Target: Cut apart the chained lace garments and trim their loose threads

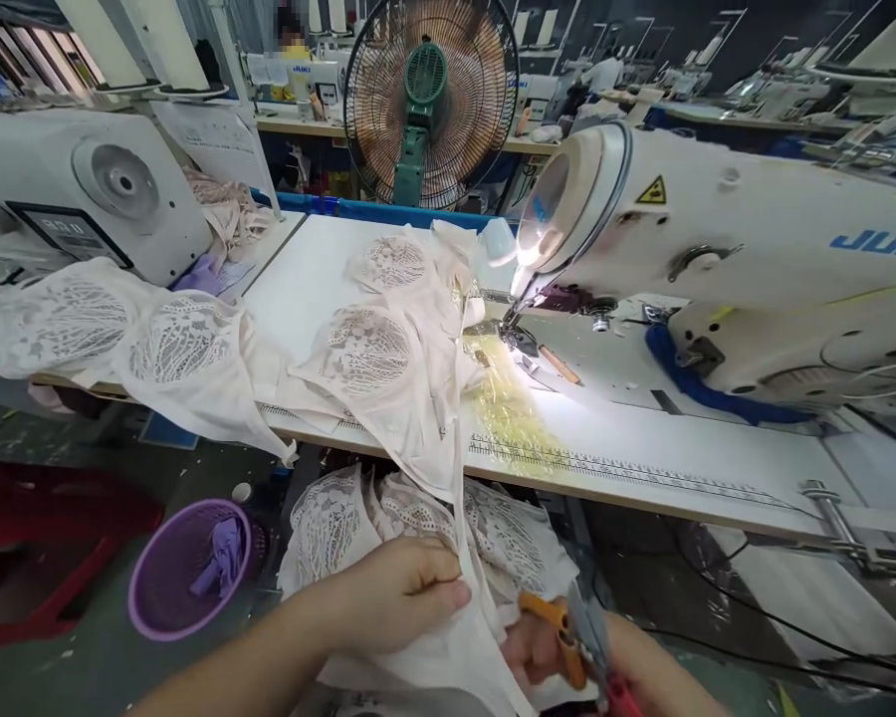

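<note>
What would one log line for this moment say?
left hand: pinching lace garment | right hand: holding snips | sewing machine: lamp on

Both hands are bare: the left hand (392,593) and right hand (545,652) wear no gloves, rings or watch, and the forearms show no sleeves.

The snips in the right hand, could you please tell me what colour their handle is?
The snips have an orange handle with a red tip, seen best in the head view.
</note>
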Available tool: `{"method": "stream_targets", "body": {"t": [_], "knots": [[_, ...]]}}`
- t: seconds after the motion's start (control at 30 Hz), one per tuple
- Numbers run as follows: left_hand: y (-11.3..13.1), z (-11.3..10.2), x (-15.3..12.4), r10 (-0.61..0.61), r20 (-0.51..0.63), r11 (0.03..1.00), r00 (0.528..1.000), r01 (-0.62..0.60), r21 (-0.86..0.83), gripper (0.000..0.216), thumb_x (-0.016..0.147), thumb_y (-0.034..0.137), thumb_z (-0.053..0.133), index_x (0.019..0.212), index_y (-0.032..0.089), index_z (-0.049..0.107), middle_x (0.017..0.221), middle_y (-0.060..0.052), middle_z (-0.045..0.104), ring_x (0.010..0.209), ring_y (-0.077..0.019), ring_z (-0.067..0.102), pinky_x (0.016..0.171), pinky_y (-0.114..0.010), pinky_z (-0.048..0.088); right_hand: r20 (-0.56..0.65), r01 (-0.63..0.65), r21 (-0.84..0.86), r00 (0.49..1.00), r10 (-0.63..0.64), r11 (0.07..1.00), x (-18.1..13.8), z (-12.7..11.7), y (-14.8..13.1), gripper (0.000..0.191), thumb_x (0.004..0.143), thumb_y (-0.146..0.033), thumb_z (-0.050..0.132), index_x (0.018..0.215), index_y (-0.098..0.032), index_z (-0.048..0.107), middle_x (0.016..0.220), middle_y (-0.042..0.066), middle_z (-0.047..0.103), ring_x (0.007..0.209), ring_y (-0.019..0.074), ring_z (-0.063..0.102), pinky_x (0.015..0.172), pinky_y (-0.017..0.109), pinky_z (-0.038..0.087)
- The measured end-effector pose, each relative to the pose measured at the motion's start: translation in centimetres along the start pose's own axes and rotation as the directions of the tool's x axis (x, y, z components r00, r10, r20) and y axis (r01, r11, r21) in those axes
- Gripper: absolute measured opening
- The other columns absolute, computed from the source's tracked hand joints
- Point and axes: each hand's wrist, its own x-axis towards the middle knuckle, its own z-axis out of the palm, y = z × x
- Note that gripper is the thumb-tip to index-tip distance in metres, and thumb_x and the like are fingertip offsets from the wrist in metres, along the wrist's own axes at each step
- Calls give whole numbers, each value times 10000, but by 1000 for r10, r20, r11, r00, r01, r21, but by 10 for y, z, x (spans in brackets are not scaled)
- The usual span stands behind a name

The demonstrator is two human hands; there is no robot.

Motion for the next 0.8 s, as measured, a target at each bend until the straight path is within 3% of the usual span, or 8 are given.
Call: {"method": "stream_targets", "body": {"t": [0.07, 0.17, 0.27, 0.37, 0.53, 0.7, 0.8], "knots": [[-4, 2, -1, -28, -34, 999, 999, 27, -24, 322, 857, 259, 408, 567, 193, 285, 639, 45, 342, 603, -102, 359, 570, -215, 315, 79, -37, -89, 996, 44, 995, 5, -25, -8, 353, 693, -539, 656, 837, -218, 621, 792, 69, 636, 679, 219, 580, 611, 299, 475], [-9, 3, -5, -73, -46, 995, 996, 69, -76, 330, 850, 257, 417, 555, 192, 284, 607, 55, 319, 568, -93, 324, 531, -216, 280, 226, -83, -251, 964, 142, 964, 23, -55, -21, 309, 720, -513, 623, 719, -207, 582, 644, 17, 553, 561, 172, 490, 518, 270, 406], [-11, 3, -7, -101, -49, 990, 994, 95, -101, 337, 842, 259, 430, 547, 191, 282, 586, 59, 306, 557, -92, 307, 519, -218, 268, 369, -102, -406, 891, 265, 908, 45, -66, -35, 314, 760, -493, 543, 668, -200, 476, 597, -12, 458, 511, 134, 389, 464, 245, 317], [-11, 3, -8, -131, -27, 982, 991, 126, -143, 339, 838, 269, 439, 547, 194, 282, 566, 62, 281, 542, -90, 284, 496, -221, 246, 437, -40, -508, 849, 297, 861, 64, -64, -47, 363, 757, -533, 517, 661, -207, 387, 633, -13, 427, 523, 126, 352, 467, 248, 272], [-12, 1, -9, -191, 15, 954, 982, 189, -235, 342, 824, 299, 445, 543, 201, 278, 549, 68, 230, 514, -83, 231, 457, -226, 198, 451, 36, -589, 844, 291, 807, 79, -60, -56, 420, 732, -575, 550, 650, -209, 363, 624, -25, 424, 523, 121, 355, 466, 242, 258], [-12, -5, -14, -175, 28, 964, 984, 178, -199, 377, 828, 342, 466, 537, 197, 275, 552, 66, 243, 517, -84, 237, 465, -226, 209, 326, -122, -620, 858, 396, 775, 82, -62, -54, 496, 612, -570, 693, 578, -201, 364, 537, -56, 374, 507, 104, 317, 434, 222, 218], [-7, -9, -14, -86, 19, 990, 996, 87, -113, 397, 834, 374, 476, 531, 187, 300, 577, 46, 328, 546, -96, 326, 511, -222, 276, 251, -172, -522, 905, 344, 835, 75, -64, -51, 545, 554, -583, 728, 542, -193, 348, 527, -65, 334, 514, 97, 291, 440, 215, 216]]}}
